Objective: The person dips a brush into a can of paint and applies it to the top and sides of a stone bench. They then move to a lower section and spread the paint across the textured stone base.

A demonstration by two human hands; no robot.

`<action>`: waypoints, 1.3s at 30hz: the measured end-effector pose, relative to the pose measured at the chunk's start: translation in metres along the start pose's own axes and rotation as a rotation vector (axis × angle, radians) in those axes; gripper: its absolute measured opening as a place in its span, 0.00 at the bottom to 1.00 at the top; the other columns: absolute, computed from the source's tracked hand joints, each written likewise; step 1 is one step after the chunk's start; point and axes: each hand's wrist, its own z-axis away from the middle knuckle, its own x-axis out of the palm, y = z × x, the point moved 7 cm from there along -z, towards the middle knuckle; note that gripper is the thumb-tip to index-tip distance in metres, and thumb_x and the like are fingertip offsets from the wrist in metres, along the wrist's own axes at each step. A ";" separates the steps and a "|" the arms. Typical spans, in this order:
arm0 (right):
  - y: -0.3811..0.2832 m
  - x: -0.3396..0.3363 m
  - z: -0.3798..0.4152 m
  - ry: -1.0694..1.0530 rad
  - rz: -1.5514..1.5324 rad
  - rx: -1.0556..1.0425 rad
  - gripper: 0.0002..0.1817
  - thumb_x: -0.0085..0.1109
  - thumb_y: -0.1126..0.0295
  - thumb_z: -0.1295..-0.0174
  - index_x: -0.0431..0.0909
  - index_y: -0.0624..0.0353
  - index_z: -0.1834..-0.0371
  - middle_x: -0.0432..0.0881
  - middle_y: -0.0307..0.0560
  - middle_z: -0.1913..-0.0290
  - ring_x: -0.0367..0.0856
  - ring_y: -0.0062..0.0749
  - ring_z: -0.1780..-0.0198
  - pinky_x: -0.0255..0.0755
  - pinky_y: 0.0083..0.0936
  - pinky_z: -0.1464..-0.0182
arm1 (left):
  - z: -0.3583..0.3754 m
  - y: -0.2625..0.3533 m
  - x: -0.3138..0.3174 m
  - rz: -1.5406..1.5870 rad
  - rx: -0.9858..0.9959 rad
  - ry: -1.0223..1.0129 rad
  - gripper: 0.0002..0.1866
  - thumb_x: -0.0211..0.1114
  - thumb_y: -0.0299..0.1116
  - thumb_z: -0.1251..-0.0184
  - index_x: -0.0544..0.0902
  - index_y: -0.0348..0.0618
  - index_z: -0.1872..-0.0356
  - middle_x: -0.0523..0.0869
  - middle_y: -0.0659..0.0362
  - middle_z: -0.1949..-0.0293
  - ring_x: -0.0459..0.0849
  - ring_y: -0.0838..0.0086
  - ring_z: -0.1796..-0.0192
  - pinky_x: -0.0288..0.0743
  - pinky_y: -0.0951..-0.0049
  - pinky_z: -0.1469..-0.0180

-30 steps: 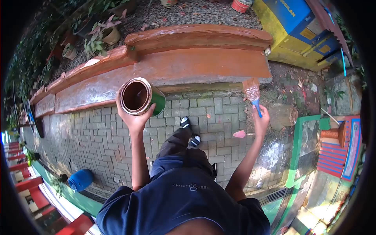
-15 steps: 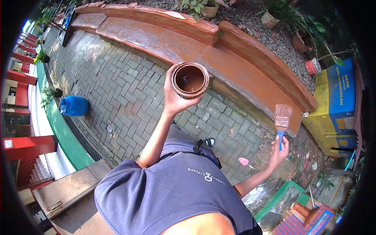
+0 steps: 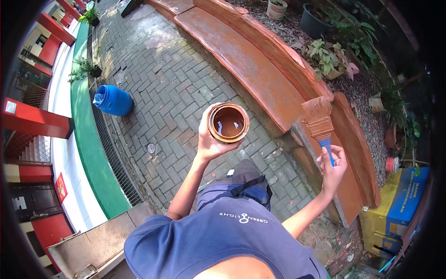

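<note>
Both hands are full, the left hand (image 3: 210, 142) clenched round an open paint can (image 3: 228, 122) (brim tipped toward us) above the paving (image 3: 176, 88), the right hand (image 3: 332, 167) grasping a loaded brush (image 3: 318, 120) over the bench (image 3: 260, 74), so a tilt might spill paint.

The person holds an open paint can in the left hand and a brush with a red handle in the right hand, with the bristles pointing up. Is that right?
Almost. The head view shows the brush in the right hand has a blue handle, not red. The rest holds: the left hand holds the open paint can, and the bristles point up.
</note>
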 end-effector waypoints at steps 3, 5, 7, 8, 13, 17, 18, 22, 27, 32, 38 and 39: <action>-0.021 0.090 -0.052 -0.190 -0.033 -0.040 0.11 0.64 0.70 0.36 0.72 0.60 0.57 0.80 0.41 0.79 0.59 0.07 0.86 0.46 0.11 0.84 | -0.037 -0.036 -0.054 0.015 -0.023 0.129 0.52 0.83 0.32 0.69 0.63 0.34 0.36 0.79 0.51 0.45 0.80 0.64 0.43 0.72 0.64 0.37; -0.038 0.150 -0.082 -0.268 -0.012 -0.059 0.11 0.64 0.70 0.36 0.73 0.60 0.57 0.80 0.42 0.79 0.59 0.07 0.87 0.46 0.11 0.85 | -0.063 -0.062 -0.092 -0.099 0.005 0.198 0.52 0.84 0.33 0.69 0.63 0.34 0.36 0.79 0.51 0.46 0.80 0.64 0.43 0.73 0.65 0.37; -0.049 0.212 -0.114 -0.347 -0.023 -0.060 0.11 0.64 0.70 0.37 0.73 0.60 0.58 0.80 0.41 0.79 0.59 0.07 0.86 0.46 0.11 0.85 | -0.093 -0.085 -0.129 -0.159 0.011 0.257 0.53 0.84 0.33 0.69 0.63 0.33 0.36 0.79 0.51 0.45 0.80 0.65 0.42 0.72 0.65 0.37; -0.056 0.245 -0.128 -0.372 -0.006 -0.052 0.11 0.65 0.70 0.37 0.73 0.60 0.58 0.80 0.41 0.79 0.58 0.07 0.86 0.46 0.11 0.85 | -0.110 -0.100 -0.148 -0.116 -0.003 0.278 0.53 0.84 0.33 0.69 0.63 0.33 0.36 0.79 0.51 0.45 0.80 0.65 0.42 0.72 0.64 0.37; -0.084 0.404 -0.206 -0.556 -0.031 -0.075 0.10 0.65 0.70 0.37 0.73 0.60 0.60 0.80 0.40 0.79 0.58 0.07 0.86 0.46 0.11 0.85 | -0.191 -0.163 -0.237 -0.135 -0.051 0.369 0.53 0.85 0.34 0.68 0.63 0.34 0.36 0.79 0.52 0.45 0.79 0.65 0.41 0.72 0.64 0.36; -0.138 0.529 -0.254 -0.638 -0.011 -0.139 0.08 0.64 0.73 0.37 0.73 0.60 0.61 0.80 0.40 0.79 0.58 0.07 0.86 0.45 0.11 0.84 | -0.259 -0.202 -0.313 -0.255 -0.083 0.424 0.52 0.85 0.34 0.68 0.64 0.34 0.37 0.79 0.52 0.45 0.79 0.66 0.41 0.73 0.65 0.36; -0.155 0.561 -0.263 -0.685 -0.017 -0.165 0.08 0.63 0.73 0.37 0.73 0.60 0.61 0.80 0.40 0.79 0.57 0.07 0.86 0.45 0.11 0.84 | -0.275 -0.212 -0.332 -0.286 -0.079 0.438 0.52 0.85 0.34 0.68 0.64 0.34 0.37 0.79 0.52 0.45 0.79 0.66 0.41 0.73 0.65 0.36; -0.215 0.686 -0.291 -0.834 0.034 -0.282 0.07 0.63 0.74 0.37 0.75 0.62 0.60 0.81 0.40 0.77 0.64 0.07 0.83 0.49 0.10 0.81 | -0.339 -0.269 -0.404 -0.305 -0.071 0.479 0.52 0.85 0.35 0.69 0.65 0.35 0.37 0.79 0.53 0.45 0.79 0.65 0.41 0.73 0.65 0.36; -0.286 0.847 -0.299 -1.015 0.245 -0.728 0.08 0.67 0.73 0.41 0.78 0.64 0.63 0.84 0.41 0.77 0.78 0.12 0.75 0.65 0.11 0.74 | -0.414 -0.346 -0.496 -0.342 -0.044 0.443 0.52 0.85 0.36 0.68 0.65 0.35 0.37 0.79 0.52 0.45 0.80 0.67 0.42 0.73 0.67 0.37; -0.332 1.026 -0.309 -1.191 0.476 -0.796 0.09 0.66 0.69 0.39 0.79 0.64 0.67 0.84 0.43 0.78 0.79 0.16 0.75 0.69 0.17 0.73 | -0.498 -0.418 -0.595 -0.260 -0.040 0.348 0.52 0.85 0.34 0.68 0.64 0.32 0.37 0.78 0.51 0.44 0.79 0.66 0.42 0.73 0.67 0.37; -0.350 1.223 -0.344 -1.381 0.905 -0.581 0.10 0.66 0.66 0.41 0.79 0.62 0.68 0.82 0.42 0.80 0.78 0.21 0.79 0.69 0.23 0.73 | -0.587 -0.489 -0.694 -0.381 -0.085 0.271 0.52 0.85 0.34 0.69 0.65 0.32 0.37 0.76 0.50 0.43 0.79 0.65 0.42 0.73 0.66 0.38; -0.351 1.254 -0.348 -1.365 0.895 -0.557 0.10 0.66 0.66 0.41 0.79 0.62 0.68 0.82 0.42 0.80 0.78 0.21 0.79 0.69 0.23 0.73 | -0.602 -0.501 -0.706 -0.376 -0.084 0.241 0.52 0.85 0.34 0.69 0.65 0.32 0.37 0.76 0.50 0.43 0.79 0.65 0.42 0.73 0.66 0.38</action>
